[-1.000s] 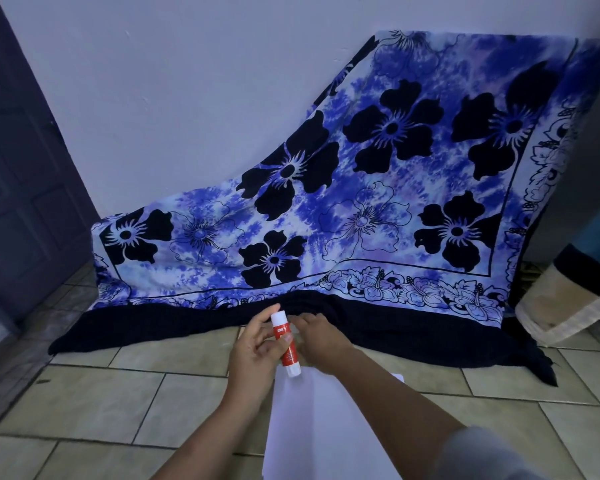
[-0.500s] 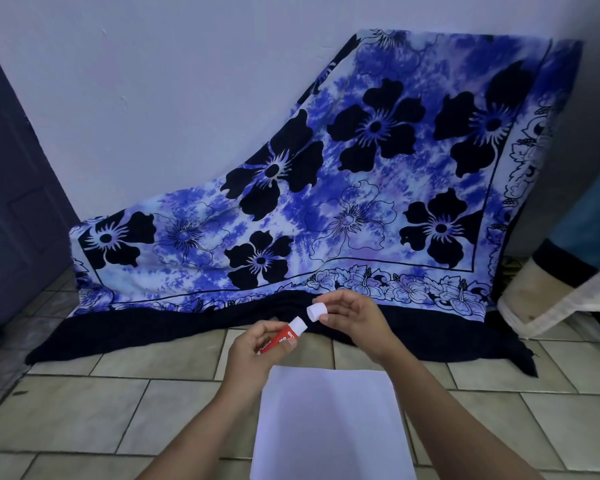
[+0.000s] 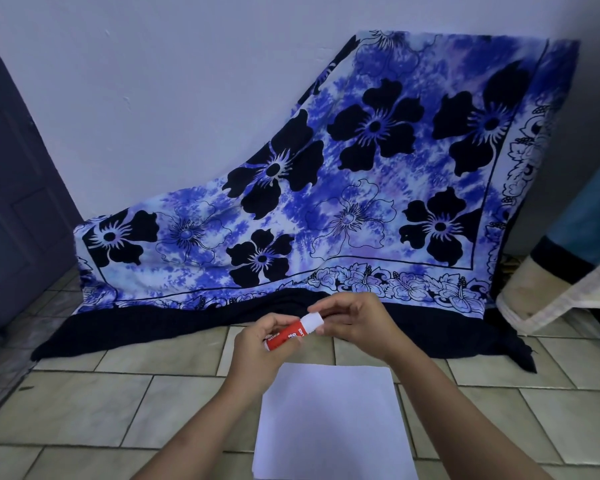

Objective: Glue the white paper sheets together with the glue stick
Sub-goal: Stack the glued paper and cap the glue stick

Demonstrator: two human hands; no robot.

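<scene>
Two-handed uncapping, prob.: I'm gripping glue stick w/ left hand, right hand pinching white cap; next, swiping paper sheets.

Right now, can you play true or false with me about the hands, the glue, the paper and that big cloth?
1. The left hand holds the red glue stick. True.
2. The white paper lies flat on the tiled floor. True.
3. The glue stick is lying on the paper. False: it is held up in the hands and does not touch the paper.
4. The cloth against the wall is plain red. False: it is blue and white with black flowers.
5. The right hand pinches the glue stick's white end. True.
</scene>
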